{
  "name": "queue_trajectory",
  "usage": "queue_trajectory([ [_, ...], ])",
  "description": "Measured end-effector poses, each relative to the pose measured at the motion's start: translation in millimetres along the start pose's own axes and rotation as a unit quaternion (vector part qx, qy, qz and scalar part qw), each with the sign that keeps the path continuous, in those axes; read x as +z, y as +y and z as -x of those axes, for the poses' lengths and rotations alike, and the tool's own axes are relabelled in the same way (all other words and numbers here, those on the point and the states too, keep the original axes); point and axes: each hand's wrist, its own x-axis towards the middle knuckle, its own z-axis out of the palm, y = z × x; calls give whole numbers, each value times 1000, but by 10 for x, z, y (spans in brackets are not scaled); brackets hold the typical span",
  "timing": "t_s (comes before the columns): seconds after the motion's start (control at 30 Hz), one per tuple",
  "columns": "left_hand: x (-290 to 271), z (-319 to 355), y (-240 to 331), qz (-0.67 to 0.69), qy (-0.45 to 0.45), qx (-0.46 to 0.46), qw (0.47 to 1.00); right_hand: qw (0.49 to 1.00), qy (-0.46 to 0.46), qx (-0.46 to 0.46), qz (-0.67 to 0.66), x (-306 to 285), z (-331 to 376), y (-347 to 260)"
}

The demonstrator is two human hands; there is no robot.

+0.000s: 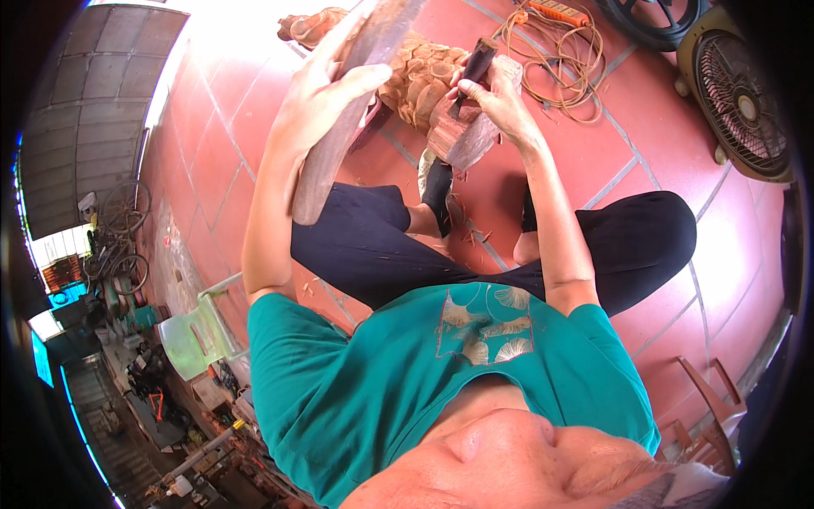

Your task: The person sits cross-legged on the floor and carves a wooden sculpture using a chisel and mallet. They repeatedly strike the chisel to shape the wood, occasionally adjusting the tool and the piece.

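My left hand [315, 106] is wrapped round a long, flat wooden bat [326, 165], its broad lower part slanting down towards my left knee. My right hand [502, 103] is closed on a chisel [480, 61] with a dark handle, its thumb pressed along the shank. The chisel stands steeply, tip down at the near end of a wood carving [420, 81]. Rows of rounded, scale-like shapes cover the carving's body, while its near end [462, 140] is blockier and reddish-brown. The chisel's tip is too small to make out.
Wood chips [483, 237] lie on the red tiled floor [644, 110] between my legs. An orange power strip [560, 12] with a coiled cord and a fan [742, 97] are at the far right. A green plastic chair [197, 338] and a brown chair [716, 416] stand at either side.
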Motion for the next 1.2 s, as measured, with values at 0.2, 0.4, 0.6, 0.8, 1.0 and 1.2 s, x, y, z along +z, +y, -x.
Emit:
queue_trajectory([
  [0.2, 37, 481, -50, 145, 92, 2, 985, 995, -85, -41, 40, 56, -37, 107],
  [0.4, 452, 883, -459, 205, 234, 16, 950, 957, -140, -75, 243, 221, -47, -3],
  [0.6, 718, 997, -689, 260, 277, -4, 925, 939, -157, -71, 298, 202, -96, -3],
  [0.8, 783, 1073, -829, 276, 267, -2, 924, 917, -210, -109, 320, 238, -136, -333],
  [1.0, 978, 1069, -813, 160, 283, 52, 944, 834, -366, -119, 395, 327, -273, -440],
  [1.2, 835, 1137, -655, 136, 192, -77, 969, 831, -391, -119, 378, 292, -398, -326],
])
